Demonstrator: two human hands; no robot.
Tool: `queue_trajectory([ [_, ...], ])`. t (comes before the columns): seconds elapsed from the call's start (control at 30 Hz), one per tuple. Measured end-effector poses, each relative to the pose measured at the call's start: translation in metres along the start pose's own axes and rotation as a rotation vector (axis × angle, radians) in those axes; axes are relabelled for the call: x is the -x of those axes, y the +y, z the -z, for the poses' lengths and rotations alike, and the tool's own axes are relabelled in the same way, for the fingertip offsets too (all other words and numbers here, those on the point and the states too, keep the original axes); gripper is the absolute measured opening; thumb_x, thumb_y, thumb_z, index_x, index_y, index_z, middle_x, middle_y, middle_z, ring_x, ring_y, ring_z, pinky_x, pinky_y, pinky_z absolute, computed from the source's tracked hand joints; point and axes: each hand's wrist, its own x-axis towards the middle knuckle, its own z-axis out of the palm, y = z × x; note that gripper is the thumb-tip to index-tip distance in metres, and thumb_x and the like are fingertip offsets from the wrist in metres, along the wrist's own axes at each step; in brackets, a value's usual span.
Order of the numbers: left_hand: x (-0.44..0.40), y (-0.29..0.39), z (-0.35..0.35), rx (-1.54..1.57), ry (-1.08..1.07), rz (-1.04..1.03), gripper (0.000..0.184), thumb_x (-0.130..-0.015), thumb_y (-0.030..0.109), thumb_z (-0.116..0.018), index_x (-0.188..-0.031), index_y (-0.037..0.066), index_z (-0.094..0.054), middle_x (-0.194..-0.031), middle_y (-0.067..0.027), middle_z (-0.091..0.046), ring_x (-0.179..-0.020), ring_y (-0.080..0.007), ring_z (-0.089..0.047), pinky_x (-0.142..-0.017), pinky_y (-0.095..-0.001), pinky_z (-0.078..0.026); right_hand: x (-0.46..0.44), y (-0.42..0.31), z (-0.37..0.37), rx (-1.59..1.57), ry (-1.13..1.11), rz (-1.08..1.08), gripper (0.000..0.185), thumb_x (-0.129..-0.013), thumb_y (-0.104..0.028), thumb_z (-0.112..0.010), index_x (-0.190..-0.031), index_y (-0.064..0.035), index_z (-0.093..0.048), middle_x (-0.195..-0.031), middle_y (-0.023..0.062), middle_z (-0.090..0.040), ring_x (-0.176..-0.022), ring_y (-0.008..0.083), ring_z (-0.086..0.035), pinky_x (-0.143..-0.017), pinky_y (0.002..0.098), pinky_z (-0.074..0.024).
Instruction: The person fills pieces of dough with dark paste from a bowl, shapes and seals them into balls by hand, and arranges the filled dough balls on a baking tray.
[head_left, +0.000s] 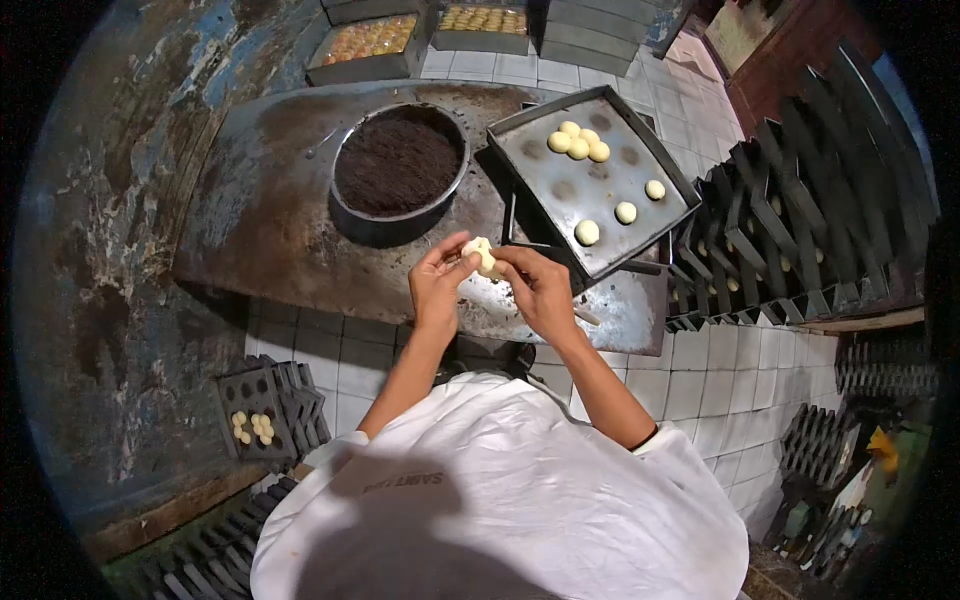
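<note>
Between my two hands, over the near part of the worktable, is a pale piece of dough (pixel 481 254), uneven in shape. My left hand (pixel 440 282) grips it from the left with thumb and fingers. From the right, the fingertips of my right hand (pixel 538 288) pinch the same dough. Just beyond my left hand stands a round metal bowl (pixel 345 205) of dark brown crumbly filling (pixel 400 160). A square metal tray (pixel 605 250) lies to the right, with a cluster of round dough balls (pixel 578 142) and a few separate dough balls (pixel 626 212) on it.
The stained metal worktable (pixel 265 215) runs under bowl and tray. Stacked dark trays (pixel 790 220) crowd the right side. Lower left, a tray (pixel 255 415) holds more dough balls. Trays of baked-looking pieces (pixel 370 42) stand at the back. A blade-like tool (pixel 587 317) lies near my right wrist.
</note>
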Motion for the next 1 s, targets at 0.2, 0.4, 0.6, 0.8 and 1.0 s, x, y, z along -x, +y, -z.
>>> queue_trajectory([
  [0.2,-0.002,0.024,0.009,0.283,0.035,-0.078,0.026,-0.1,0.012,-0.064,-0.122,-0.002,-0.06,-0.127,-0.0178,-0.065,-0.115,-0.0218,-0.062,-0.101,-0.0326,-0.047,-0.022,-0.043,-0.029,0.179,-0.065,0.054,0.03,-0.083,-0.006,-0.072,-0.112,-0.0009,-0.068,-0.105,0.0178,-0.071,-0.092,0.0365,-0.069,-0.078,0.0404,-0.0544],
  [0.4,0.007,0.065,0.028,0.319,-0.406,-0.167,0.03,-0.101,0.01,-0.054,-0.124,-0.005,-0.065,-0.139,-0.0176,-0.06,-0.124,-0.0227,-0.058,-0.111,-0.0377,-0.04,-0.043,-0.071,-0.057,-0.214,0.29,-0.174,0.022,-0.079,-0.014,-0.082,-0.093,-0.0005,-0.071,-0.086,0.0084,-0.066,-0.079,0.0195,-0.066,-0.071,0.0346,-0.0538],
  [0.6,-0.013,0.062,0.054,0.351,-0.285,-0.003,0.027,-0.1,0.009,-0.057,-0.123,-0.002,-0.065,-0.13,-0.0151,-0.065,-0.12,-0.0218,-0.061,-0.106,-0.036,-0.046,-0.035,-0.068,-0.082,-0.088,0.158,-0.143,0.026,-0.08,-0.01,-0.08,-0.105,-0.0022,-0.074,-0.093,0.0089,-0.07,-0.085,0.0197,-0.07,-0.074,0.0331,-0.0543],
  [0.8,-0.015,0.068,0.063,0.398,-0.253,-0.065,0.019,-0.103,0.014,-0.059,-0.108,-0.002,-0.067,-0.119,-0.017,-0.069,-0.109,-0.0207,-0.065,-0.1,-0.0348,-0.05,-0.037,-0.097,-0.091,0.215,0.091,-0.123,0.034,-0.075,0.002,-0.078,-0.108,-0.0042,-0.075,-0.094,0.0085,-0.066,-0.088,0.0222,-0.066,-0.076,0.0288,-0.0504],
  [1.0,-0.007,0.082,0.065,0.346,-0.428,-0.115,0.03,-0.105,0.02,-0.054,-0.11,-0.005,-0.07,-0.138,-0.0175,-0.059,-0.126,-0.023,-0.057,-0.109,-0.0368,-0.043,-0.05,-0.087,-0.096,-0.318,0.103,-0.315,0.017,-0.078,-0.007,-0.08,-0.09,0.0012,-0.072,-0.086,0.0103,-0.069,-0.077,0.0196,-0.067,-0.075,0.0317,-0.0527],
])
